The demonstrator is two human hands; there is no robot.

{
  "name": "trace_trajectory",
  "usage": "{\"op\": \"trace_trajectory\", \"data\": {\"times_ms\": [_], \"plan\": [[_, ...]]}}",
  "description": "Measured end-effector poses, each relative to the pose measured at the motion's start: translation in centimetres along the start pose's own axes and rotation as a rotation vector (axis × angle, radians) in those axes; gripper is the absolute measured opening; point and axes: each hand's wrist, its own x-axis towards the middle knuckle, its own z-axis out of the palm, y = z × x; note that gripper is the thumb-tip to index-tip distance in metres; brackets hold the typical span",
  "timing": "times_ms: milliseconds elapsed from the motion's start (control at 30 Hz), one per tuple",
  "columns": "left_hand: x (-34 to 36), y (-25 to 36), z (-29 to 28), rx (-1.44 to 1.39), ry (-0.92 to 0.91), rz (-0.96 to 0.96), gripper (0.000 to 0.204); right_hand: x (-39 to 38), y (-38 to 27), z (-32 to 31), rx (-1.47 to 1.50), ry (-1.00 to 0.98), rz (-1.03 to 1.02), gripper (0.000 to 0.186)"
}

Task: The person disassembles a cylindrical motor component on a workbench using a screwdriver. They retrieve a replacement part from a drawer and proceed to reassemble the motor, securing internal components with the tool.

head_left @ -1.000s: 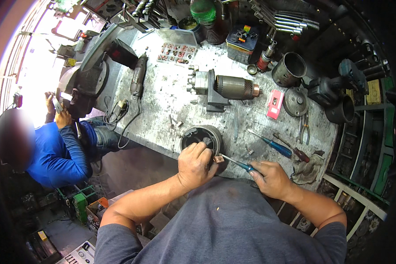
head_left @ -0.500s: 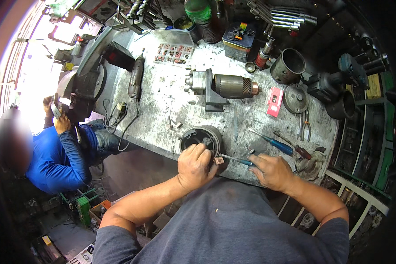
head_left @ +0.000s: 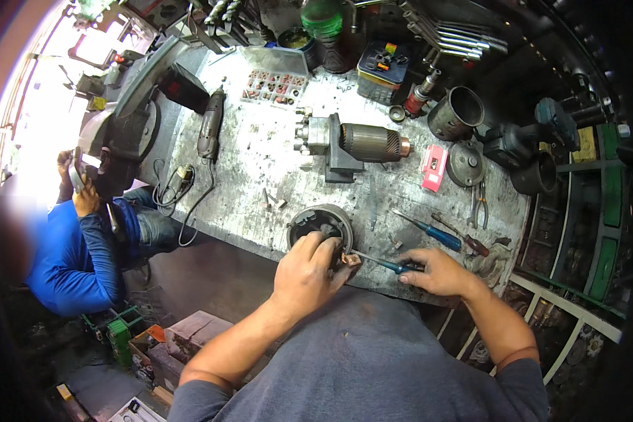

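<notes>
My left hand (head_left: 304,273) is closed over the near rim of a short metal cylindrical housing (head_left: 346,219), its fingertips hidden inside. Beside its thumb, at the rim, a copper-coloured block (head_left: 352,260) sticks out; whether the thumb presses on it I cannot tell. My right hand (head_left: 437,273) is wrapped round the blue handle of a screwdriver (head_left: 389,265), whose shaft points left to the rim next to the block. Where the tip touches is hidden. Beyond the housing, a motor armature (head_left: 373,143) lies on its side, set in a dark metal bracket (head_left: 341,165).
On the worn workbench (head_left: 260,155) lie a larger blue screwdriver (head_left: 429,231), pliers (head_left: 480,209), a red-pink box (head_left: 434,169) and a corded rotary tool (head_left: 210,126). A cordless impact tool (head_left: 517,144) stands at right. A person in blue (head_left: 74,250) works at the left.
The whole view has shifted slightly. My right hand's fingers have changed their hold on the screwdriver handle. My left hand stays at the housing rim, turned a little, with the copper-coloured block tilted differently.
</notes>
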Motion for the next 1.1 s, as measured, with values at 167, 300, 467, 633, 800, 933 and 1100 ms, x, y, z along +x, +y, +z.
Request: {"op": "trace_trajectory", "data": {"times_ms": [167, 300, 467, 633, 800, 933, 1100], "plan": [[-2.4, -4.3, -3.2, -0.059, 0.230, 0.022, 0.059, -1.6, 0.5, 2.1, 0.167, 0.029, 0.099, 0.045], [-3.9, -8.5, -2.6, -0.171, 0.281, -0.111, 0.071, -1.3, 0.8, 5.0, 0.258, 0.160, 0.069, 0.048], [-5.0, -11.4, -2.3, -0.333, 0.121, -0.102, 0.069, 0.3, -0.5, 6.9, 0.533, 0.259, 0.124, 0.039], [-5.4, -13.4, -3.2, -0.351, -0.052, -0.100, 0.061, 1.8, -3.9, 8.7, 0.584, 0.394, 0.066, 0.036], [-5.5, -15.7, -5.4, -0.269, -0.193, -0.117, 0.055, 2.9, -7.6, 12.2, 0.600, 0.676, -0.031, 0.046], [-4.8, -17.2, -7.0, -0.256, -0.248, -0.136, 0.052, 3.7, -9.6, 13.2, 0.530, 0.766, 0.124, 0.035], [-3.2, -17.2, -8.5, -0.224, -0.261, -0.077, 0.049, 4.8, -11.1, 11.1, 0.152, 0.874, 0.024, 0.022]]}}
